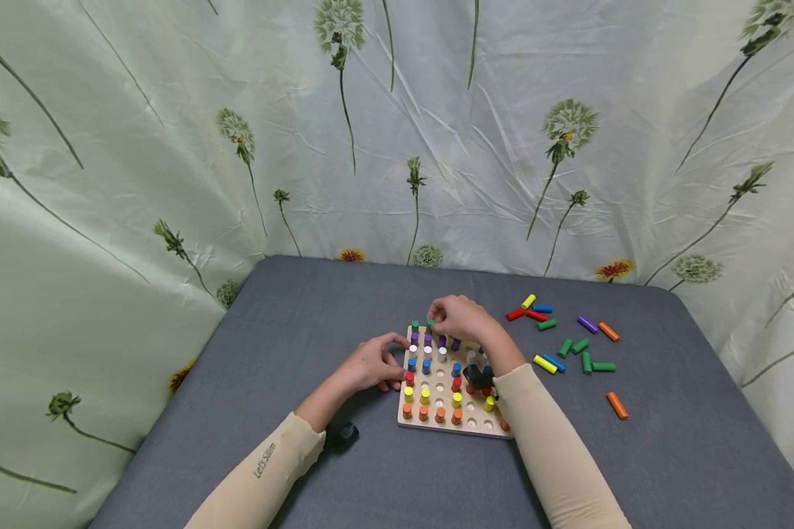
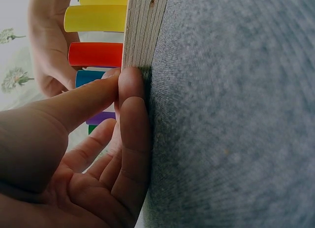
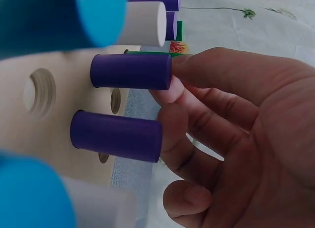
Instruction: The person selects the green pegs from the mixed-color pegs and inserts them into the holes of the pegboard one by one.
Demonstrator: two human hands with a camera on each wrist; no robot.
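Observation:
A wooden pegboard (image 1: 431,424) stands on the table with rows of coloured pegs upright in its holes. My right hand (image 1: 462,317) reaches over its far edge and pinches a green peg (image 1: 430,324) at the second spot of the far row. In the right wrist view, two purple pegs (image 3: 130,71) partly hide that green peg from my right hand (image 3: 221,105). My left hand (image 1: 373,363) grips the board's left edge; in the left wrist view the thumb and fingers of my left hand (image 2: 93,154) close on the board's side (image 2: 142,31), near a red peg (image 2: 96,54).
Loose pegs lie right of the board: several green pegs (image 1: 586,363), an orange peg (image 1: 617,405), a purple peg (image 1: 587,325), a yellow peg (image 1: 545,364), and red ones (image 1: 515,314) farther back. A flower-print curtain (image 1: 397,132) hangs behind the grey table (image 1: 304,316).

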